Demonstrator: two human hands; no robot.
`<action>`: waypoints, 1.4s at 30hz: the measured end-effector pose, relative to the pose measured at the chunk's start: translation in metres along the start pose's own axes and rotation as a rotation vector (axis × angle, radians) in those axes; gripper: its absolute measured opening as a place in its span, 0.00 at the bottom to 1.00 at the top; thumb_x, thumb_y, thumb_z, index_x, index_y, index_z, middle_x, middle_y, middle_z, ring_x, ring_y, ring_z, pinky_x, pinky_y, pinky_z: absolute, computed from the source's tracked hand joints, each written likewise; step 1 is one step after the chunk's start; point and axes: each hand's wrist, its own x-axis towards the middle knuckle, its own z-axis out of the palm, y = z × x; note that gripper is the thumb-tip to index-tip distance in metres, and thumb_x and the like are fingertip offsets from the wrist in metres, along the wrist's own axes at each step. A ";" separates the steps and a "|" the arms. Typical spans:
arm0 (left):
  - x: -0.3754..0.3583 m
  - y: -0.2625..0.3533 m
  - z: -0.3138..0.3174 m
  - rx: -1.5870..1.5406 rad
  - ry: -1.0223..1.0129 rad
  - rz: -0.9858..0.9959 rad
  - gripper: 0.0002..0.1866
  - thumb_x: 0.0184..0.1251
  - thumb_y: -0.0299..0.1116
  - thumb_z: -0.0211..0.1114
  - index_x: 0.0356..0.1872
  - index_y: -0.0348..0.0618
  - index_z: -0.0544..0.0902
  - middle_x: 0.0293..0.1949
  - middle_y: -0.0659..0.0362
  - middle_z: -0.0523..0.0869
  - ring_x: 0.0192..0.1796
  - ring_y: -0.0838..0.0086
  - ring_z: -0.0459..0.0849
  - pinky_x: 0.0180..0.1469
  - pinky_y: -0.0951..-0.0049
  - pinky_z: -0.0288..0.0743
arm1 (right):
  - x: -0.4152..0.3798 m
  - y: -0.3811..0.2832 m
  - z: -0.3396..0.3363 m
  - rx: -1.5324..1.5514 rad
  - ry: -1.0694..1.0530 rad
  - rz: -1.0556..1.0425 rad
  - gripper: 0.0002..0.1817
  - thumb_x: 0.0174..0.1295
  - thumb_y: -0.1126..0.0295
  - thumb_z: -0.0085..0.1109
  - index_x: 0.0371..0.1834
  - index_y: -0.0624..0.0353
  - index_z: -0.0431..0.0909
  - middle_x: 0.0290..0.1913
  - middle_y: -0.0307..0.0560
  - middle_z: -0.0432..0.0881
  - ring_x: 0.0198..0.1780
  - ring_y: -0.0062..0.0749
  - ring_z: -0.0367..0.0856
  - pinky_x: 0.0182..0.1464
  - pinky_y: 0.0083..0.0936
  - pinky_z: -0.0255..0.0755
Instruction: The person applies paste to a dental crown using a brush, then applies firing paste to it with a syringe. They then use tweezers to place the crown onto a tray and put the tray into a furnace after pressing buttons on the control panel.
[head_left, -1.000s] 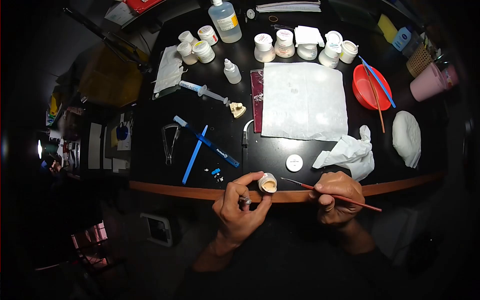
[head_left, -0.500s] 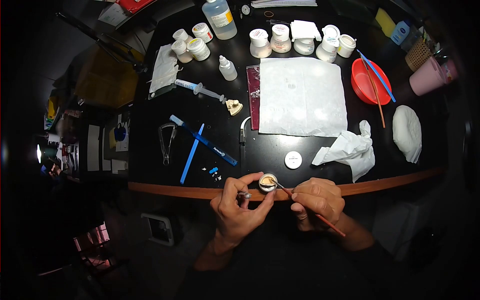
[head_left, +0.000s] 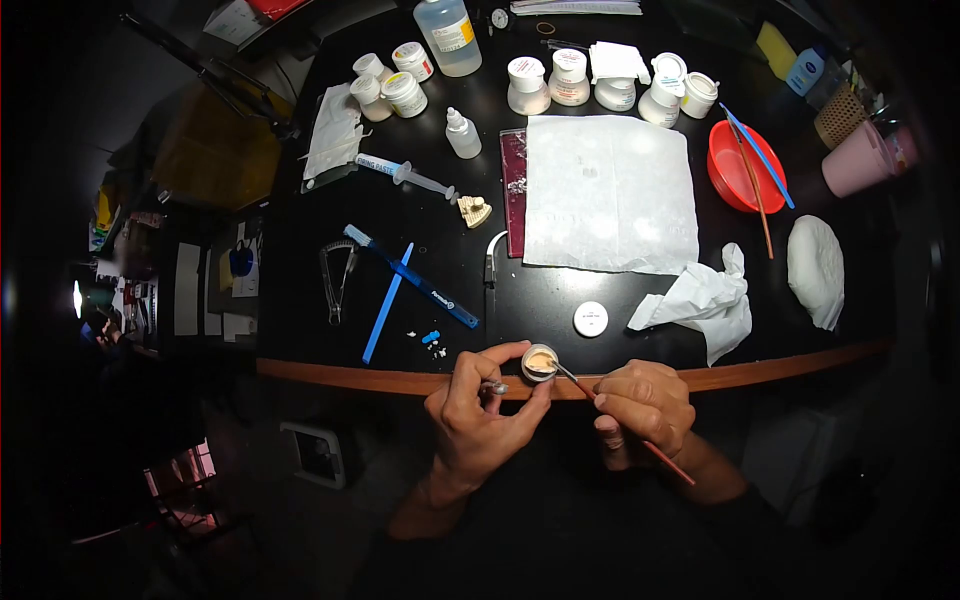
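Observation:
My left hand (head_left: 480, 410) pinches a small round jar (head_left: 540, 376) between thumb and index finger at the table's front edge. Peach-coloured paste (head_left: 541, 361) shows inside it. A small silvery object (head_left: 495, 388) pokes out between the curled fingers of the same hand; its kind I cannot tell. My right hand (head_left: 645, 412) grips a thin reddish-brown brush (head_left: 576, 380), its tip at the paste near the jar's right rim. Just beyond the jar lies a white round lid (head_left: 591, 319).
A white paper sheet (head_left: 610, 190) covers part of a maroon slab (head_left: 513, 190). Crumpled tissue (head_left: 705, 305) and a red bowl (head_left: 722, 180) are to the right. Leftward lie a blue toothbrush (head_left: 425, 288), a syringe (head_left: 420, 180) and a dental model (head_left: 474, 211). Powder jars (head_left: 528, 90) stand behind.
The brush tip has shifted from the middle of the jar's opening towards its right rim, and more paste shows. The view has moved slightly; both hands keep their holds.

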 end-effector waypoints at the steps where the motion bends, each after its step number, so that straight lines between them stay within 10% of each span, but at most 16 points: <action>1: 0.001 0.000 0.000 0.003 0.002 0.005 0.28 0.48 0.23 0.86 0.31 0.45 0.67 0.44 0.52 0.94 0.18 0.94 0.65 0.20 0.87 0.59 | 0.001 0.000 0.000 -0.002 -0.009 -0.007 0.11 0.64 0.72 0.71 0.42 0.65 0.80 0.32 0.48 0.84 0.26 0.34 0.85 0.22 0.26 0.75; 9: 0.004 0.004 -0.001 0.056 -0.001 -0.003 0.27 0.45 0.24 0.86 0.31 0.45 0.68 0.43 0.54 0.94 0.19 0.93 0.65 0.19 0.87 0.60 | 0.003 0.001 0.000 -0.073 -0.065 -0.077 0.12 0.64 0.70 0.73 0.42 0.65 0.79 0.31 0.48 0.84 0.27 0.33 0.85 0.21 0.24 0.71; 12: 0.004 0.005 -0.002 0.001 0.012 -0.041 0.19 0.48 0.24 0.86 0.40 0.37 0.87 0.24 0.68 0.74 0.23 0.91 0.72 0.19 0.86 0.66 | 0.003 0.001 0.000 -0.087 -0.077 -0.091 0.13 0.64 0.69 0.73 0.43 0.64 0.79 0.32 0.48 0.84 0.27 0.33 0.85 0.21 0.24 0.70; 18: 0.005 0.004 0.000 0.054 0.009 -0.005 0.26 0.45 0.24 0.86 0.30 0.44 0.69 0.42 0.56 0.93 0.19 0.93 0.65 0.20 0.87 0.60 | 0.004 0.001 0.001 -0.089 -0.085 -0.097 0.14 0.63 0.69 0.74 0.43 0.64 0.79 0.32 0.48 0.84 0.27 0.33 0.86 0.21 0.23 0.72; 42: 0.003 0.001 -0.001 0.029 0.007 0.034 0.27 0.44 0.24 0.86 0.30 0.44 0.69 0.43 0.54 0.93 0.20 0.92 0.65 0.21 0.86 0.62 | 0.002 -0.001 -0.001 -0.033 -0.036 -0.020 0.11 0.63 0.74 0.69 0.44 0.66 0.80 0.33 0.51 0.85 0.28 0.37 0.87 0.25 0.26 0.80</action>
